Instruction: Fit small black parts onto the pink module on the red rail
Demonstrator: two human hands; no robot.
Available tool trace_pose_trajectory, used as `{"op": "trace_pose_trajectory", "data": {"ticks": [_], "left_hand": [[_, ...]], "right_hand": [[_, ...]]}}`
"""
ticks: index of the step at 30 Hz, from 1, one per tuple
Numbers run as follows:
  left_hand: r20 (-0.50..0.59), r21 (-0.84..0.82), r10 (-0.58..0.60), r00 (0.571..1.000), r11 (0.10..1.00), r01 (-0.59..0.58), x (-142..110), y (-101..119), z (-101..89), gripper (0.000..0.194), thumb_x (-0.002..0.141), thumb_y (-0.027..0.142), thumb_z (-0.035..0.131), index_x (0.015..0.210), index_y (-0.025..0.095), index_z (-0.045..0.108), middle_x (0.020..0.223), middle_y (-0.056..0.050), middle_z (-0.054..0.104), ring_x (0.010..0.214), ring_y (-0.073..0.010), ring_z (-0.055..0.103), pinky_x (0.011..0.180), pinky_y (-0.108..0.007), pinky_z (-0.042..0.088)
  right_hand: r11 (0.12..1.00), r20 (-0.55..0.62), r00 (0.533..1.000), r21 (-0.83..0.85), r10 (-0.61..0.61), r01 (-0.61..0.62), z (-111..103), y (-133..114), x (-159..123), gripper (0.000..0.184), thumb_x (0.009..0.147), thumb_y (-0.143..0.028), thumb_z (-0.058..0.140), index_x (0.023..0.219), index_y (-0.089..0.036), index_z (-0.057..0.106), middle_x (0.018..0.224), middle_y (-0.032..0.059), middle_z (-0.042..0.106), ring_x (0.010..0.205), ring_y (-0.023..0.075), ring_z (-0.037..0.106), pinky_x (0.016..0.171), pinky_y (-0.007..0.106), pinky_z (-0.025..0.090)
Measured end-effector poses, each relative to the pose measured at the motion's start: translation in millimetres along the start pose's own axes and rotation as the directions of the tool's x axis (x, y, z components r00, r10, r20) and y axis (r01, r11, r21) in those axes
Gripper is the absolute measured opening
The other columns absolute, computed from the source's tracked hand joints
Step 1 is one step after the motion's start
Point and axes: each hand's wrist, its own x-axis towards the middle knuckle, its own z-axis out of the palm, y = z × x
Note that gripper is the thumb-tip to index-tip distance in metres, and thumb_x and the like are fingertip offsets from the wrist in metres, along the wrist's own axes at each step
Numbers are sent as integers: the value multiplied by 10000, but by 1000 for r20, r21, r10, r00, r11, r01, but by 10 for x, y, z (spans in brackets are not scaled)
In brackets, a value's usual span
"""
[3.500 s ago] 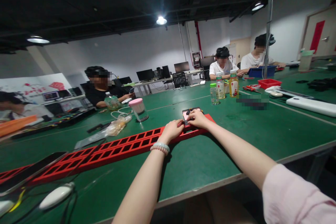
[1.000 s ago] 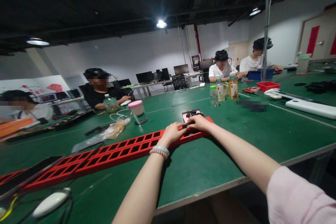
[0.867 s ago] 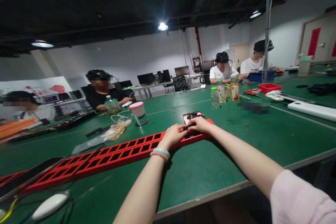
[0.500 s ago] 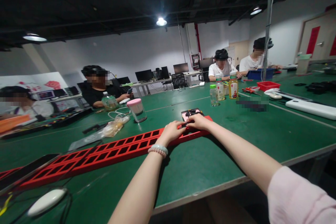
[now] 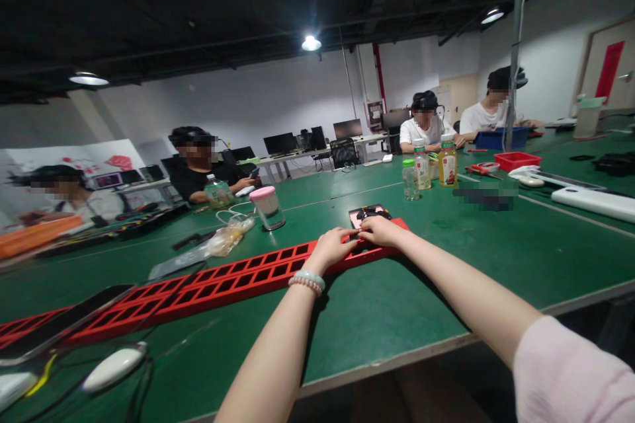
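Observation:
A long red slotted rack (image 5: 238, 277) lies slantwise across the green table. At its right end my left hand (image 5: 335, 248), with a beaded bracelet and a pale bangle on the wrist, reaches in with fingers bent together. My right hand (image 5: 380, 231) meets it there, its fingertips closed close to the left ones. Whatever lies between the fingertips is too small to make out. Just behind my hands sits a small open box (image 5: 371, 211) with a pink inside and black pieces in it; my right hand partly covers it.
A dark tablet-like device (image 5: 74, 320) rests over the rack's left part, near a white mouse (image 5: 114, 368) and cables. A pink-lidded jar (image 5: 268, 208), plastic bags (image 5: 225, 238), and bottles (image 5: 448, 165) stand or lie beyond. Several people sit around the table. A red tray (image 5: 516, 161) is farther right.
The view has turned slightly left, so everything appears shifted to the right. Both hands stay at the rack's right end, with only slight finger movement.

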Motion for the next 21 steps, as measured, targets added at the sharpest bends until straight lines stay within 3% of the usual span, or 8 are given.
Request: {"op": "trace_pose_trajectory", "data": {"ticks": [4,12,15,18,21], "left_hand": [[5,1,-35,999,999,35,1,10,11,444,815,498,513,1187,276,614,1154,-54,628,1052,-240,577,929,-290,403],[-2,-2,20,1000,1000,-20,-20,25,25,429,830,492,500,1188,281,609,1158,-40,628,1042,-219,582,920,-266,400],[-3,-18,7,1000,1000,-7,-41,36,23,435,830,484,501,1197,275,604,1168,-42,623,1053,-220,577,924,-263,397],[-16,-20,8,1000,1000,-8,-54,30,38,428,826,464,506,1193,271,608,1156,-44,629,1050,-219,578,926,-266,397],[-27,-20,20,999,1000,-20,-63,25,53,414,828,462,500,1186,286,613,1143,-35,638,1038,-216,584,920,-267,403]], "right_hand": [[998,-4,998,-26,-60,60,6,9,-11,245,871,-279,496,918,-168,709,947,88,687,884,182,599,803,261,422],[997,-23,998,-49,-64,63,-5,-46,-67,261,884,-293,473,935,-174,700,1003,99,670,963,195,578,862,273,399],[990,-152,987,-129,44,-64,-32,-20,-78,290,894,-283,434,923,-150,690,978,118,661,960,208,564,869,281,387],[943,-328,920,-176,214,-282,-54,79,-84,321,902,-248,377,915,-132,676,960,138,648,960,223,544,863,292,386],[922,-339,899,-171,276,-348,-43,195,-80,300,890,-231,387,943,-134,667,983,135,640,982,223,534,879,290,387]]}}
